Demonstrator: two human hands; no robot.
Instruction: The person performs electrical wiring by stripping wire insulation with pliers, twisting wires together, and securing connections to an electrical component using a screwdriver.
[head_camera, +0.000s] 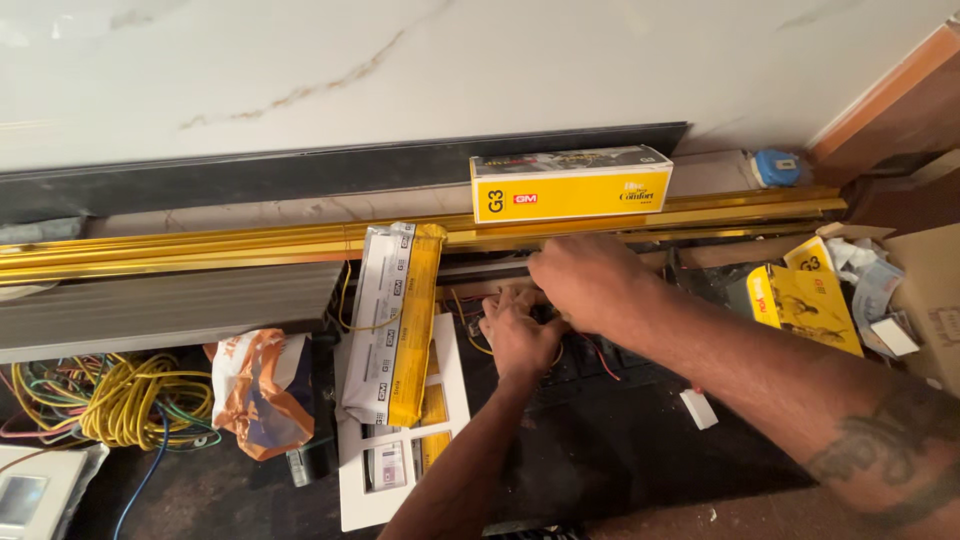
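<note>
Both hands work close together over a dark switch module with red and yellow wires (470, 318), which lies on the floor just below the gold metal strips (200, 255) and right of a long yellow-and-white box (398, 320). The left hand (518, 335) has its grip curled down onto the module, while the right hand (585, 280) arches over it, fingers hidden, so I cannot tell what it pinches. Done well, this likely calls for the left hand to pin the module steady while the right feeds one wire at a time, clear of the white frame (452, 375).
</note>
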